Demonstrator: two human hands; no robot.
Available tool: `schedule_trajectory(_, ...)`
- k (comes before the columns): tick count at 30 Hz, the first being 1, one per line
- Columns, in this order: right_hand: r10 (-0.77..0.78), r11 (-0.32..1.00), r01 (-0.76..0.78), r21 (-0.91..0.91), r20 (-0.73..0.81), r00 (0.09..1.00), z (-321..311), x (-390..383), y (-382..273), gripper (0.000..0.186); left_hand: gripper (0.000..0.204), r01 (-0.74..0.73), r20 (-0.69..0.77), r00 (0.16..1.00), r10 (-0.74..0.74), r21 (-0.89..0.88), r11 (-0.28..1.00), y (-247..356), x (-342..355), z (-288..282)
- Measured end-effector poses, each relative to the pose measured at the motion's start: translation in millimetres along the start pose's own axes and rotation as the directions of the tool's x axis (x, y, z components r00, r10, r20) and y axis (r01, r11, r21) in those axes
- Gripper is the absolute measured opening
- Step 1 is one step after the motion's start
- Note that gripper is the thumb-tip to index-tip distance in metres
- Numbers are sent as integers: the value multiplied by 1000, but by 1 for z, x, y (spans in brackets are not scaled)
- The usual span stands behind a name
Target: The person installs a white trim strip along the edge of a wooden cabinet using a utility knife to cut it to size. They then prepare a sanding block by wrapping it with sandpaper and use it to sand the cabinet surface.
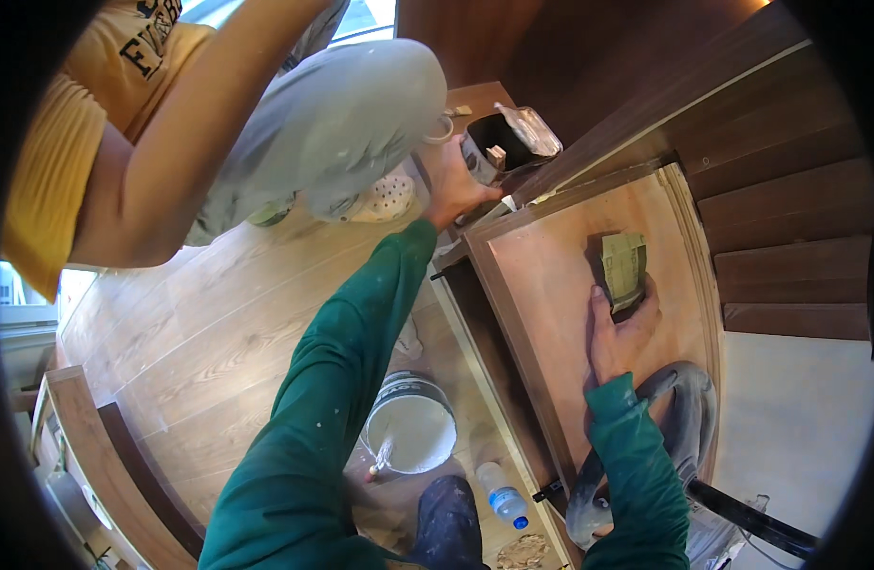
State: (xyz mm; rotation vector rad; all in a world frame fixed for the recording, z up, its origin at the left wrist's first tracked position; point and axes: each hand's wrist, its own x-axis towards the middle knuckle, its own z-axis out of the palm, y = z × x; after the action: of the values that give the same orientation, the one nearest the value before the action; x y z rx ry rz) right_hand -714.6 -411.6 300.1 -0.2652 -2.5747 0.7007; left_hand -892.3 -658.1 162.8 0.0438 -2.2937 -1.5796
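Observation:
My left hand (454, 187) reaches to the far end of the wooden cabinet, its thumb and fingers around the near side of an open dark container (479, 156). Some of those fingers are hidden. A crumpled silvery wrapper (532, 129) lies at that container's rim. On the right, my right hand (627, 331) grips the lower end of a worn, folded greenish sheet (624, 264) with a dark edge; its exact kind is unclear. This hand is over the pale wooden panel (541, 275) on top of the cabinet.
Another person in a yellow shirt (104, 133) and grey trousers (342, 114) crouches at the far left. A bucket of white material (410, 432) and a plastic bottle (503, 496) stand or lie near my knee. A black tube (750, 518) juts in at lower right.

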Motion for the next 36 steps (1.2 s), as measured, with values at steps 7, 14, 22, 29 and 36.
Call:
schedule_trajectory(7, -27, 1000, 27, -13, -35, 999, 3, 0, 0, 77, 112, 21, -88, 996, -16, 54, 998, 10, -34, -56)
schedule_trajectory(14, -48, 999, 48, -17, -33, 998, 3, 1, -4, 77, 108, 11, -180, 984, -13, -12, 1000, 1, -101, -126)
schedule_trajectory(22, -40, 992, 36, -119, -32, 999, -4, -1, -7, 76, 88, 175, -213, 971, -110, 313, 933, 11, -273, -247)
schedule_trajectory(29, -71, 995, 67, -80, -46, 996, -13, 3, 12, 78, 83, 242, -315, 939, -135, 328, 913, 87, -434, -351)
schedule_trajectory(36, 186, 784, -148, 602, 0, 983, -146, -152, -70, 77, 94, 85, -250, 968, 11, 369, 926, 164, -593, -432)
